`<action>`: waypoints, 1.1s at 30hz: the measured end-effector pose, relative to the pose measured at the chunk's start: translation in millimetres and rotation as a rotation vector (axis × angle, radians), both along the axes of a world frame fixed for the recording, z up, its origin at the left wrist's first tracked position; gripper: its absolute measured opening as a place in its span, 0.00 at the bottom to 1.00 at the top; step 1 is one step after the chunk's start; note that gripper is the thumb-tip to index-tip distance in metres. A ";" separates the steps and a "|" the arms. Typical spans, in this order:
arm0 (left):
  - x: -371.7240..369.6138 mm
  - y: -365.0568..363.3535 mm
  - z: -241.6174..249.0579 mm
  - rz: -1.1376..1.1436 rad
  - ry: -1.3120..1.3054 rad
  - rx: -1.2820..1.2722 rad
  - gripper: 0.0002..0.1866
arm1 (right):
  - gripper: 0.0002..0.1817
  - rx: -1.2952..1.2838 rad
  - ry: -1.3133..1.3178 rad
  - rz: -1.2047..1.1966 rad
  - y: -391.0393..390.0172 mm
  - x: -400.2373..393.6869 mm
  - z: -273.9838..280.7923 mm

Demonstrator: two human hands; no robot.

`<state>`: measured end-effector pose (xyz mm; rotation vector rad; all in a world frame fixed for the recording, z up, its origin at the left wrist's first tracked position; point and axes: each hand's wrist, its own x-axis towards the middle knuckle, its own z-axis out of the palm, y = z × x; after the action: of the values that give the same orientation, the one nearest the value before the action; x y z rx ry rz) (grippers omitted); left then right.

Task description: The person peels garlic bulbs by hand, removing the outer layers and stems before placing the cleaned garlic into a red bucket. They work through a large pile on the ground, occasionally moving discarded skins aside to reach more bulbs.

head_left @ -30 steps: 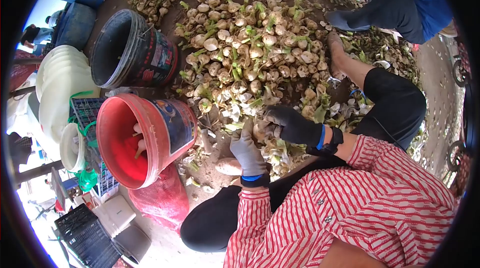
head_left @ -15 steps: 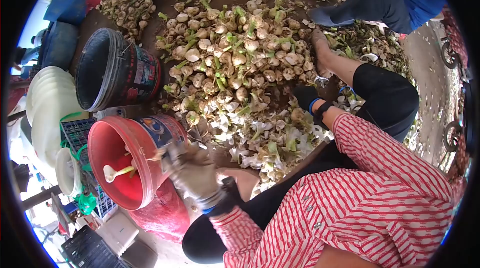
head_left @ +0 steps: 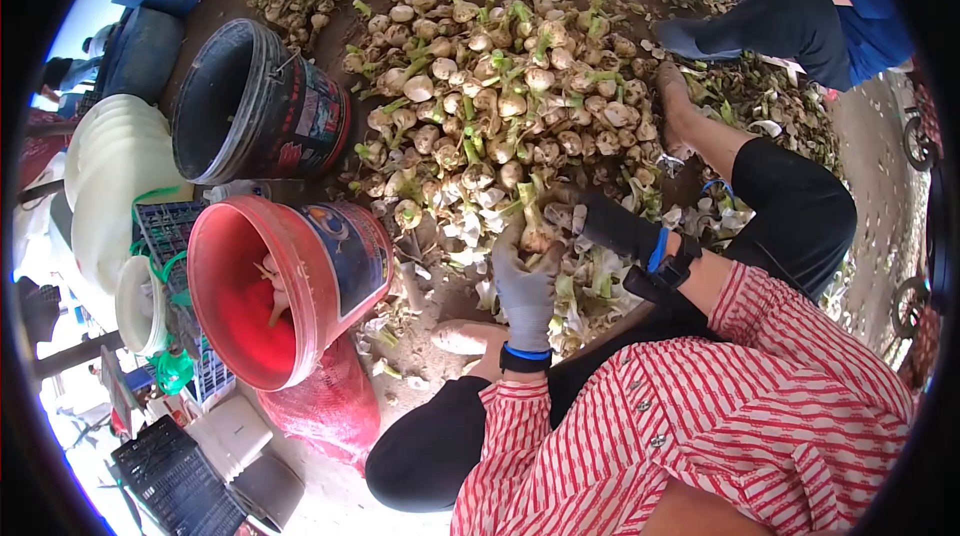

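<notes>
Back from the red bucket (head_left: 290, 286), our left hand (head_left: 525, 286) has returned to the pile (head_left: 500, 96) and met our right hand (head_left: 610, 224), which half a second ago reached alone into the heap. Both hands now close on one bulb (head_left: 537, 231) at the near edge of the pile: the grey-gloved left cups it from below with fingers curled around its base, the black-gloved right grips it from the side, near the green stalk (head_left: 527, 194) that stands up from it. We cannot tell whether the right also holds a blade.

Beside our left knee, the red bucket lies tilted toward us with a few trimmed bulbs inside; a black bucket (head_left: 255, 101) stands behind it. Another person's leg (head_left: 780, 21) is at the far right of the pile.

We judge the risks small but real. Peelings (head_left: 590, 281) lie thick under our hands, so a loose grip could drop the bulb among them. The tilted bucket sits close to our arm, and a careless swing could knock it over.
</notes>
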<state>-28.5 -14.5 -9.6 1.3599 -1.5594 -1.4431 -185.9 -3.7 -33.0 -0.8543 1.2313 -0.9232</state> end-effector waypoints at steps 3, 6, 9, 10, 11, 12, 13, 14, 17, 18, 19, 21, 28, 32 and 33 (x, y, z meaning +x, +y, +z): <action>-5.9 1.5 21.1 -0.051 -0.214 -0.218 0.31 | 0.21 -0.069 0.232 0.044 -0.6 0.4 3.5; -1.3 2.2 17.3 -0.098 -0.238 -0.254 0.31 | 0.21 -0.091 0.349 0.124 1.4 -1.2 17.2; 1.7 5.0 16.8 -0.079 -0.235 -0.300 0.31 | 0.20 -0.071 0.296 0.134 2.0 -2.9 23.9; 3.6 4.6 13.6 -0.076 -0.242 -0.345 0.31 | 0.21 -0.077 0.308 0.164 1.4 -6.4 21.6; 6.2 4.3 6.1 -0.081 -0.241 -0.347 0.31 | 0.22 -0.083 0.322 0.193 1.2 -9.2 20.8; 9.2 4.0 -3.0 -0.087 -0.046 -0.181 0.29 | 0.22 -0.083 0.325 0.188 2.5 -10.7 24.6; 12.0 4.2 -9.5 -0.092 0.146 -0.013 0.28 | 0.21 -0.042 0.327 0.163 4.5 -11.8 30.8; 13.5 2.5 -5.1 -0.094 0.147 -0.014 0.28 | 0.20 0.000 0.326 0.141 5.6 -12.3 34.2; 18.9 0.9 0.2 0.120 0.843 0.667 0.27 | 0.21 -0.189 0.492 0.128 8.2 -10.8 26.8; 19.5 2.5 -3.9 0.120 0.842 0.666 0.27 | 0.21 -0.190 0.491 0.128 7.8 -8.7 21.7; 19.1 2.3 -7.3 0.128 0.951 0.749 0.27 | 0.21 -0.154 0.351 0.084 6.2 -5.9 15.4; 16.8 -0.5 -4.6 0.132 1.030 0.836 0.27 | 0.22 -0.112 0.209 0.041 10.5 3.4 13.6; 20.1 -2.0 -18.3 0.010 0.349 0.492 0.27 | 0.15 -0.323 0.386 -0.200 8.6 10.9 14.2; 29.1 -5.7 19.8 -0.063 0.418 0.456 0.32 | 0.11 -0.261 0.098 0.003 8.0 -15.4 14.1; 28.3 -9.6 24.4 -0.071 0.385 0.425 0.32 | 0.10 -0.086 -0.220 -0.051 11.2 -22.1 12.9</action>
<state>-0.2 -24.1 14.9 1.1603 -1.1021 -2.0244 -207.9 7.5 -20.0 -0.7687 1.0329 -1.0875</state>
